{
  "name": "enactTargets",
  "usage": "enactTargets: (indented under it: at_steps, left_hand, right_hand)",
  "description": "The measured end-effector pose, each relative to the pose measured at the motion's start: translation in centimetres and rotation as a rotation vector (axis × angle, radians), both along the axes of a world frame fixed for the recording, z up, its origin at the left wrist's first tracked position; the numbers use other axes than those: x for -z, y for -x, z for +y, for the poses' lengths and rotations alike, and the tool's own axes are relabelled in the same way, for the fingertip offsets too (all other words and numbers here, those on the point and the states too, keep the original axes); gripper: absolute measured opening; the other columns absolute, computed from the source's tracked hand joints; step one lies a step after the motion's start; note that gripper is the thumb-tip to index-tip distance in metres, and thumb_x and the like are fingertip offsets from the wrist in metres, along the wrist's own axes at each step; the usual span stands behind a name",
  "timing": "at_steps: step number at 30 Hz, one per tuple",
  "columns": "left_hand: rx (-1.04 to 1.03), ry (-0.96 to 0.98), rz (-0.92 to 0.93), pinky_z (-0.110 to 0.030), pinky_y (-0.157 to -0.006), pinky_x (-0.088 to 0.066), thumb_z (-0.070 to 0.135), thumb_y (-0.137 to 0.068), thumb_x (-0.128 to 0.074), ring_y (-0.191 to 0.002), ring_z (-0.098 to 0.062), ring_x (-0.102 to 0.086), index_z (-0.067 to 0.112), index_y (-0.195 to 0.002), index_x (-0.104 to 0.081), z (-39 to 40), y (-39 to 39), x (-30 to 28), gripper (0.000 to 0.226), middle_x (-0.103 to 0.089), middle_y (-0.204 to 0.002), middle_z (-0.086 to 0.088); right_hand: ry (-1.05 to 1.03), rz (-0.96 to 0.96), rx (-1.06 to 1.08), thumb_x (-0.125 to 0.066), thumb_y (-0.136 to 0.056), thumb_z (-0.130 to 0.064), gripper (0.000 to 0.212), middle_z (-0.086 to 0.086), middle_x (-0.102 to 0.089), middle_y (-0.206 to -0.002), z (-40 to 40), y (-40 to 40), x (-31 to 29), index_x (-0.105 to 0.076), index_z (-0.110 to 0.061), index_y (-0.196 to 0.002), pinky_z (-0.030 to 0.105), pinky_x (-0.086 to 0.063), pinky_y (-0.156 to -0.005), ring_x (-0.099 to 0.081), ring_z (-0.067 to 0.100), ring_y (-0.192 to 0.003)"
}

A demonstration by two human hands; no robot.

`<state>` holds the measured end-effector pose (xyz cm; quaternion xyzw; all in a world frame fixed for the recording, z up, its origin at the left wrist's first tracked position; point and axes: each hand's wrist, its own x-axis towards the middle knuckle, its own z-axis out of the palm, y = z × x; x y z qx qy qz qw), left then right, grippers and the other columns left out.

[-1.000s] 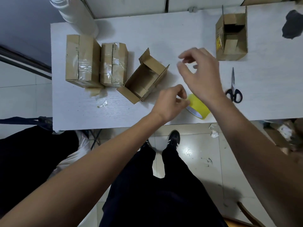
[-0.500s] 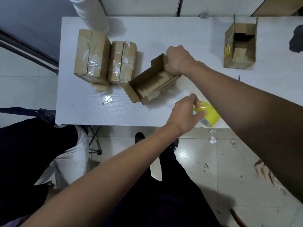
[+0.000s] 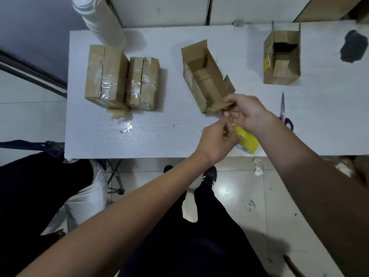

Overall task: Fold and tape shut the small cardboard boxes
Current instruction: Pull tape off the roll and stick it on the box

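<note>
An open cardboard box (image 3: 201, 76) lies on its side in the middle of the white table (image 3: 159, 132), mouth up. My right hand (image 3: 245, 112) pinches the box's near flap at its lower right corner. My left hand (image 3: 215, 140) sits just below it, fingers closed on the yellow tape roll (image 3: 247, 141) at the table's front edge. Two taped-shut boxes stand at the left: a larger one (image 3: 105, 76) and a smaller one (image 3: 142, 82). Another open box (image 3: 281, 58) stands at the back right.
Scissors (image 3: 284, 114) lie right of my right hand, partly hidden by my forearm. A white cylinder (image 3: 99, 19) stands at the table's back left. A dark patch (image 3: 353, 47) marks the far right. A tape scrap (image 3: 125, 126) lies near the front left.
The open box has swung round and shifted right. My right hand moved from its far end to its near flap. My left hand stays at the tape roll.
</note>
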<state>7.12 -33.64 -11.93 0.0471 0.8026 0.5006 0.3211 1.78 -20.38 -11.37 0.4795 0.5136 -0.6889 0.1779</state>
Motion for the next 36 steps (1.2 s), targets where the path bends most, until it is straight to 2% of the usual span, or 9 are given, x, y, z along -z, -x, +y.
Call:
enactTargets:
  at_steps: [8,12,17,20,22,25,28,32,36]
  left_hand:
    - [-0.03,0.023,-0.007,-0.032,-0.086,-0.056,0.012,-0.089,-0.077,-0.092,-0.019,-0.071,0.006,-0.085,-0.059,-1.8,-0.5,0.4,0.02,-0.071,-0.095,-0.01]
    - [-0.081,0.013,0.01,-0.038,-0.089,-0.057,0.005,-0.084,-0.079,-0.087,-0.015,-0.07,0.006,-0.087,-0.058,-2.4,-1.0,1.0,0.021,-0.071,-0.093,-0.012]
    - [-0.117,-0.011,-0.031,-0.035,-0.085,-0.056,0.008,-0.085,-0.08,-0.092,-0.023,-0.07,0.011,-0.09,-0.056,-1.8,-1.8,0.9,0.024,-0.068,-0.101,-0.006]
    - [-0.165,-0.007,-0.025,-0.034,-0.081,-0.052,0.011,-0.086,-0.081,-0.094,-0.025,-0.069,0.013,-0.09,-0.054,-1.1,-2.1,0.7,0.028,-0.068,-0.102,-0.005]
    - [-0.185,-0.002,-0.017,-0.036,-0.083,-0.054,0.01,-0.086,-0.08,-0.095,-0.025,-0.069,0.01,-0.09,-0.054,-0.7,-2.2,0.7,0.027,-0.069,-0.101,-0.006]
    - [-0.187,0.003,-0.004,-0.035,-0.082,-0.054,0.008,-0.087,-0.079,-0.095,-0.024,-0.069,0.01,-0.09,-0.054,-0.4,-2.1,0.7,0.025,-0.069,-0.1,-0.006]
    - [-0.178,0.018,0.012,-0.035,-0.082,-0.056,0.009,-0.087,-0.079,-0.093,-0.021,-0.069,0.011,-0.09,-0.054,-0.3,-1.9,1.0,0.025,-0.066,-0.093,-0.002]
    - [-0.176,0.016,0.021,-0.042,-0.085,-0.057,0.011,-0.086,-0.079,-0.087,-0.018,-0.067,0.009,-0.09,-0.056,-0.2,-2.0,1.2,0.023,-0.062,-0.084,0.004]
    - [-0.178,0.014,0.029,-0.038,-0.082,-0.057,0.012,-0.089,-0.076,-0.089,-0.018,-0.068,0.006,-0.099,-0.06,-0.3,-2.0,0.8,0.02,-0.068,-0.092,-0.002]
  right_hand:
    - [0.512,-0.01,0.032,-0.052,-0.106,-0.013,0.034,0.029,-0.073,-0.115,-0.9,-0.8,0.2,-0.059,0.011,-0.128,0.027,-0.064,-0.074,-0.076,0.039,-0.101]
    - [0.607,0.032,0.015,-0.054,-0.107,-0.023,0.048,0.035,-0.068,-0.122,-0.8,-1.1,0.8,-0.054,0.02,-0.128,0.035,-0.064,-0.086,-0.072,0.043,-0.11]
    - [-0.025,0.091,-0.032,-0.069,-0.097,-0.01,0.031,0.027,-0.072,-0.102,0.2,-0.9,0.9,-0.058,0.006,-0.121,0.036,-0.065,-0.069,-0.079,0.037,-0.081]
    - [-0.441,0.121,-0.283,-0.066,-0.088,-0.012,0.021,0.009,-0.069,-0.089,0.5,-0.4,0.9,-0.066,-0.008,-0.109,0.042,-0.066,-0.071,-0.074,0.024,-0.069]
    - [-0.669,0.118,-0.487,-0.059,-0.078,-0.019,0.021,0.007,-0.055,-0.071,0.0,0.2,0.6,-0.067,-0.001,-0.085,0.052,-0.065,-0.07,-0.065,0.024,-0.061]
    - [-0.723,0.084,-0.652,-0.054,-0.071,-0.022,0.018,0.01,-0.061,-0.062,-1.8,1.0,-0.2,-0.063,-0.007,-0.064,0.046,-0.063,-0.068,-0.062,0.031,-0.063]
    - [-0.597,0.095,-0.812,-0.06,-0.081,-0.02,0.028,0.019,-0.076,-0.079,-3.4,0.7,-0.3,-0.071,0.005,-0.077,0.043,-0.061,-0.078,-0.072,0.033,-0.084]
    - [-0.797,0.16,-0.704,-0.06,-0.09,-0.042,0.048,0.007,-0.059,-0.059,-3.6,0.7,0.2,-0.05,-0.014,-0.053,0.04,-0.051,-0.07,-0.063,0.033,-0.088]
    - [-0.877,0.141,-0.675,-0.05,-0.083,-0.079,0.061,0.005,-0.067,-0.089,-5.6,2.7,0.2,-0.053,-0.018,-0.083,0.038,-0.056,-0.076,-0.066,0.031,-0.087]
